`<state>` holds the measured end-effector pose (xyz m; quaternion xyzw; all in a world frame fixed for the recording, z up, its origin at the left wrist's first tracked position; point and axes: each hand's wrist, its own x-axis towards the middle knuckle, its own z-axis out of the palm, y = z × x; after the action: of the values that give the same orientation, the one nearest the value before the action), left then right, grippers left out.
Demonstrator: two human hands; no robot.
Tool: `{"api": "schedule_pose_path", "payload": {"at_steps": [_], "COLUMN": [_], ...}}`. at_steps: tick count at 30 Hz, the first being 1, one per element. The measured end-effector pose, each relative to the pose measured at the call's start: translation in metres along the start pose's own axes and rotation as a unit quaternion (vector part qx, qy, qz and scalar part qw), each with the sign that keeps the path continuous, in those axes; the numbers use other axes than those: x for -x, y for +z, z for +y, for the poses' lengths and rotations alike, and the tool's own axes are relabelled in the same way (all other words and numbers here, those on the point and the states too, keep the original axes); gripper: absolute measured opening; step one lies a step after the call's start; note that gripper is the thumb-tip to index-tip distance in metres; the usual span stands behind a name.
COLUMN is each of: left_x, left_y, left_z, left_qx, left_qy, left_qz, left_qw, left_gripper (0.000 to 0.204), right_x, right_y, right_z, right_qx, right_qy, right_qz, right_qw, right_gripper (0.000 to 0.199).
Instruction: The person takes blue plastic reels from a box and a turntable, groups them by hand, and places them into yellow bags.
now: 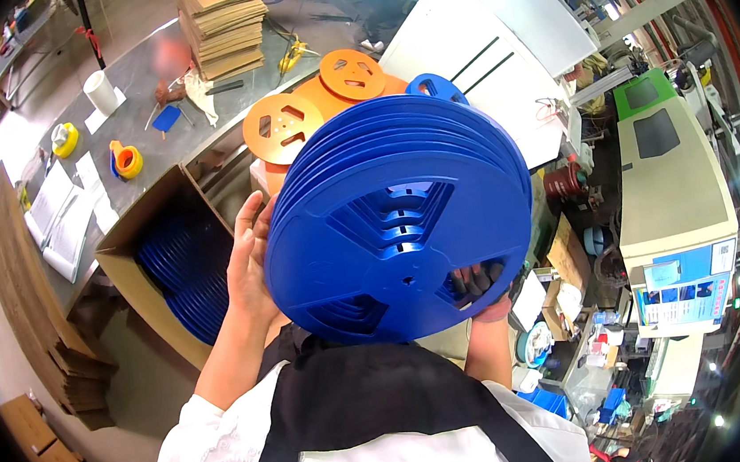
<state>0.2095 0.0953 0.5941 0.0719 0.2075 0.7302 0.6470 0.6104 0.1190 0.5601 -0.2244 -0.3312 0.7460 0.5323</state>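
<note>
Both hands grip a stack of blue reels (398,228) held up at the picture's centre: the left hand (250,260) presses its nine o'clock rim, the right hand (481,296), fingers hooked through a cutout, grasps at five o'clock. At nine o'clock an open cardboard box (133,223) holds more blue reels. Orange reels (322,97) lie at twelve o'clock, beyond.

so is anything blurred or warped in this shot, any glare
Head view: fisheye bends the metal table and machine toward a dark rim; a blurred patch sits near the cardboard stack; small lamp flares at right; the blue reels are sharp, evenly lit.
</note>
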Motion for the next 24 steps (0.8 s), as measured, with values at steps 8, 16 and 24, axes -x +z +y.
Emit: {"api": "schedule_pose_path", "payload": {"at_steps": [8, 16, 24], "left_x": [0.024, 0.051, 0.048], "left_y": [0.006, 0.011, 0.012], "left_z": [0.001, 0.0, 0.004], "left_qx": [-0.174, -0.276, -0.328], "left_qy": [0.048, 0.052, 0.048], "left_qz": [-0.064, -0.125, -0.126], "left_qw": [0.981, 0.951, 0.935], "left_gripper": [0.062, 0.046, 0.05], "right_x": [-0.009, -0.007, -0.004], "right_y": [-0.008, -0.012, -0.013], "right_z": [0.008, 0.032, 0.04], "right_qx": [0.002, -0.009, 0.004], "right_qy": [0.0, 0.031, 0.051], "right_qz": [0.039, 0.084, 0.095], "right_qw": [0.999, 0.996, 0.994], "right_gripper": [0.033, 0.033, 0.033]}}
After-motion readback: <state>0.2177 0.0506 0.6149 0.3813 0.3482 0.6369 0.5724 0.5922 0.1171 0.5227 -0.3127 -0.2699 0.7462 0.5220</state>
